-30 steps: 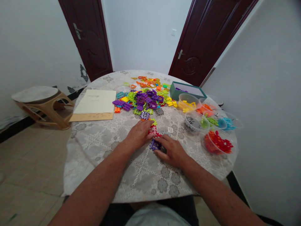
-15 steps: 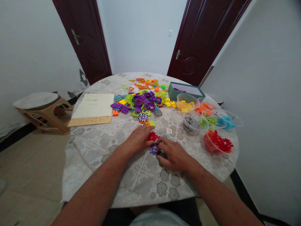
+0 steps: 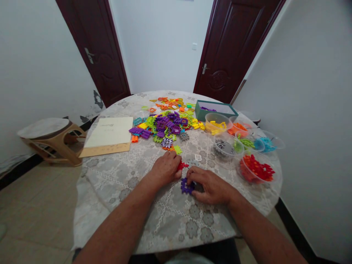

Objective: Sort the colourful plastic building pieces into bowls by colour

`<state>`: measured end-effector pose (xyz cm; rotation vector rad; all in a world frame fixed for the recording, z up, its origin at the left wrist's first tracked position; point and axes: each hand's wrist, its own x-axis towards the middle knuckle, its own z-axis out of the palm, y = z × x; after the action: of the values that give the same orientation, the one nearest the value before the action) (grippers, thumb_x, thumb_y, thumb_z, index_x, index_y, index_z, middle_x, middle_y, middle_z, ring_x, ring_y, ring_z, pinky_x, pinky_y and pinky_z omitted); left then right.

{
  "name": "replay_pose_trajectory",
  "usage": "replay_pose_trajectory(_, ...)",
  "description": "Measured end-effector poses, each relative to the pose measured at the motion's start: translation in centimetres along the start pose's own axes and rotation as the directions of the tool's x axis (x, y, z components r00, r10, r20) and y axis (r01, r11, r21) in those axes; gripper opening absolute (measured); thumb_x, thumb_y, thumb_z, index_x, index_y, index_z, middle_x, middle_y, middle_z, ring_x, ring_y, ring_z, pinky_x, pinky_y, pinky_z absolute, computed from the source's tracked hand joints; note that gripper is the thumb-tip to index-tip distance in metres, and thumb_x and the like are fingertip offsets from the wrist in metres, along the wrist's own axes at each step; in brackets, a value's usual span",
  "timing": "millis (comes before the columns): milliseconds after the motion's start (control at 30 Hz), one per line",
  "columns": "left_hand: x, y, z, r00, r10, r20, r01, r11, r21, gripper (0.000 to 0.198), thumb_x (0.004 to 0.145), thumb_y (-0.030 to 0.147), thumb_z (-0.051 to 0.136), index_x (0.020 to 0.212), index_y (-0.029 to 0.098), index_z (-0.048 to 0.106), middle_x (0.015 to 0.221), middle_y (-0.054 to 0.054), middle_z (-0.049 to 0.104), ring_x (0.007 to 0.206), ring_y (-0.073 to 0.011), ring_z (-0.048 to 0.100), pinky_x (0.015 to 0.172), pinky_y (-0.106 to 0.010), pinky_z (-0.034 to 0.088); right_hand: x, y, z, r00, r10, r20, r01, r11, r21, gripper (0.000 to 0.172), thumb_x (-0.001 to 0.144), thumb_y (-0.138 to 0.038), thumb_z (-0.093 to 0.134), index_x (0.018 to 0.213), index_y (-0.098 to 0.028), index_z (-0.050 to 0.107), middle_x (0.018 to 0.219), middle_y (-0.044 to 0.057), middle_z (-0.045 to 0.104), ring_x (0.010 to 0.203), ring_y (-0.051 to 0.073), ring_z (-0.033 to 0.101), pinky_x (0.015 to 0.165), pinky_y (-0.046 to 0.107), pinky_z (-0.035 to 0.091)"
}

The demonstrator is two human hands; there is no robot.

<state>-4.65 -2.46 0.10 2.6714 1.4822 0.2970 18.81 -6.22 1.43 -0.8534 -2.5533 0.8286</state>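
Note:
My left hand (image 3: 165, 168) lies curled on the round table (image 3: 115, 172), its fingers closed over a red plastic piece (image 3: 181, 165) that peeks out at its right edge. My right hand (image 3: 210, 185) rests just to the right, fingers pinched on a purple interlocking piece (image 3: 186, 187) that lies on the cloth. The two hands sit close together near the table's front middle. A heap of mixed coloured building pieces (image 3: 167, 124) lies further back.
Clear tubs at the right hold sorted pieces: red (image 3: 257, 168), grey (image 3: 224, 145), yellow (image 3: 216, 124), green (image 3: 244, 141), blue (image 3: 265, 143). A teal box (image 3: 216, 109) stands behind them. A flat cardboard booklet (image 3: 108, 134) lies at left. A wooden stool (image 3: 49, 137) stands on the floor.
Both hands have drawn back toward me with their pieces. The left hand now covers more of the red piece; the purple piece sits lower under my right fingertips.

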Motion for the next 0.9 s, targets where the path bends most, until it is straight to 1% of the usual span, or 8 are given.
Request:
replay_pose_trajectory(167, 0.2, 0.1, 0.1, 1.000, -0.004, -0.002, 0.005, 0.994, 0.107, 0.019, 0.095, 0.025, 0.056, 0.110, 0.019, 0.064, 0.109, -0.013, 0.064, 0.105, -0.0288, 0.061, 0.080, -0.038, 0.054, 0.2, 0.2, 0.1, 0.999, -0.024, -0.023, 0.025, 0.999, 0.023, 0.029, 0.080, -0.016, 0.066, 0.108, -0.022, 0.065, 0.113, 0.005, 0.063, 0.101, 0.021, 0.061, 0.090, 0.033, 0.049)
replay_pose_trajectory(400, 0.4, -0.8, 0.4, 0.997, -0.078, -0.007, 0.079, 0.991, 0.112, 0.025, 0.100, 0.021, 0.050, 0.122, 0.022, 0.061, 0.106, -0.010, 0.071, 0.099, -0.0259, 0.068, 0.078, -0.034, 0.052, 0.1, 0.3, 0.1, 0.999, -0.045, -0.031, 0.046, 0.999, 0.024, 0.025, 0.083, -0.018, 0.068, 0.108, -0.022, 0.065, 0.108, 0.005, 0.065, 0.094, 0.019, 0.062, 0.086, 0.032, 0.050)
replay_pose_trajectory(467, 0.5, -0.9, 0.5, 0.995, -0.102, -0.014, 0.103, 0.990, 0.096, 0.030, 0.100, 0.021, 0.050, 0.129, 0.023, 0.057, 0.106, -0.010, 0.072, 0.097, -0.0253, 0.069, 0.075, -0.033, 0.052, 0.1, 0.5, 0.4, 0.997, -0.043, -0.056, 0.044, 0.999, 0.015, 0.023, 0.085, -0.018, 0.068, 0.107, -0.022, 0.066, 0.107, 0.005, 0.066, 0.094, 0.019, 0.062, 0.086, 0.032, 0.051)
replay_pose_trajectory(533, 0.5, -1.0, 0.5, 0.993, -0.121, -0.014, 0.122, 0.989, 0.088, 0.033, 0.101, 0.021, 0.050, 0.133, 0.023, 0.054, 0.105, -0.010, 0.073, 0.095, -0.0250, 0.070, 0.074, -0.032, 0.051, 0.3, 0.9, 0.9, 0.991, -0.033, -0.129, 0.032, 0.999, -0.009, 0.022, 0.089, -0.019, 0.066, 0.111, -0.023, 0.065, 0.111, 0.006, 0.066, 0.097, 0.019, 0.063, 0.088, 0.033, 0.052)
replay_pose_trajectory(600, 0.6, -1.0, 0.5, 0.992, -0.122, -0.015, 0.123, 0.989, 0.086, 0.036, 0.101, 0.020, 0.050, 0.136, 0.022, 0.053, 0.106, -0.010, 0.074, 0.096, -0.0252, 0.071, 0.074, -0.032, 0.052, 0.6, 1.4, 1.6, 0.965, -0.008, -0.263, -0.006, 0.999, -0.054, 0.025, 0.092, -0.018, 0.062, 0.117, -0.023, 0.065, 0.118, 0.008, 0.065, 0.105, 0.021, 0.064, 0.094, 0.035, 0.053)
replay_pose_trajectory(700, 0.7, -1.2, 0.9, 0.994, -0.100, -0.031, 0.102, 0.992, 0.069, 0.039, 0.101, 0.020, 0.049, 0.140, 0.023, 0.051, 0.112, -0.011, 0.074, 0.100, -0.0249, 0.071, 0.077, -0.032, 0.052, 1.1, 2.0, 2.5, 0.892, 0.047, -0.450, -0.124, 0.982, -0.142, 0.036, 0.096, -0.016, 0.054, 0.131, -0.022, 0.061, 0.130, 0.012, 0.061, 0.118, 0.023, 0.062, 0.100, 0.039, 0.053)
replay_pose_trajectory(767, 0.7, -1.4, 1.1, 0.992, -0.120, -0.046, 0.122, 0.992, 0.021, 0.039, 0.101, 0.022, 0.049, 0.141, 0.022, 0.050, 0.111, -0.012, 0.074, 0.100, -0.0245, 0.071, 0.079, -0.032, 0.052, 1.3, 2.1, 2.7, 0.879, 0.090, -0.468, -0.203, 0.959, -0.197, 0.039, 0.097, -0.014, 0.051, 0.134, -0.022, 0.060, 0.134, 0.013, 0.059, 0.117, 0.024, 0.063, 0.098, 0.039, 0.055)
replay_pose_trajectory(900, 0.7, -1.4, 1.3, 0.965, -0.244, -0.097, 0.231, 0.964, -0.129, 0.038, 0.100, 0.026, 0.052, 0.138, 0.019, 0.049, 0.104, -0.010, 0.075, 0.093, -0.0231, 0.071, 0.080, -0.032, 0.052, 1.4, 2.2, 2.9, 0.887, 0.163, -0.433, -0.290, 0.925, -0.246, 0.032, 0.098, -0.015, 0.050, 0.125, -0.021, 0.066, 0.135, 0.013, 0.059, 0.107, 0.022, 0.067, 0.093, 0.037, 0.057)
